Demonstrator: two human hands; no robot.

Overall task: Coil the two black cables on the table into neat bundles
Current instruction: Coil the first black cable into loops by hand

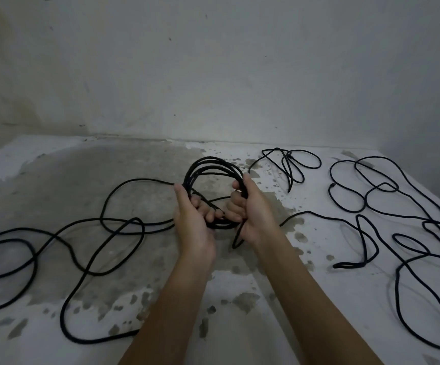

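both hands [224,214] on cable coil [213,175]

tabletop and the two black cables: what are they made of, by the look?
Black cable coil and loose black cable: matte, no glint, soft kink-free loops; likely rubber or PVC jacket, possibly braided, too fine to tell. White-and-grey tabletop: looks like concrete or plaster, chalky white coat worn off in grey patches.

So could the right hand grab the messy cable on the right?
Probably not yet: the right hand grips the coil. The messy cable lies beside it with nothing between.
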